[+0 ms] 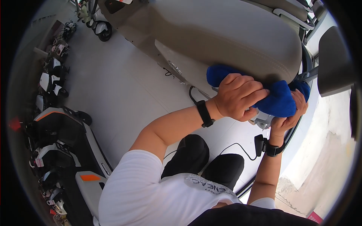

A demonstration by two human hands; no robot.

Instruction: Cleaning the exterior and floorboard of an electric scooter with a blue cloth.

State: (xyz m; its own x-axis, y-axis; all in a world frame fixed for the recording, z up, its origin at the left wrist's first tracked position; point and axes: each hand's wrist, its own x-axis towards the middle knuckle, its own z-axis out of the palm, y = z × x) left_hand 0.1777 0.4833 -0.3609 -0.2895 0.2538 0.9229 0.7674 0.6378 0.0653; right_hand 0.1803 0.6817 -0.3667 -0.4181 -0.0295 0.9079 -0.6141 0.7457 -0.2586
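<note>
A blue cloth lies bunched against the rear end of a scooter, just under its brown-grey padded seat. My left hand is closed on the cloth's middle, with the fingers curled over it and one end sticking out to the left. On the right side my right hand wraps round another fold of the same cloth. Between the two hands, below the cloth, a shiny pale part of the scooter shows. The surface right behind the cloth is hidden.
A dark padded backrest juts out at the right. Another scooter with orange patches stands at my left, and several more line the far left. A thin black cable hangs near my knees. Pale tiles cover the floor.
</note>
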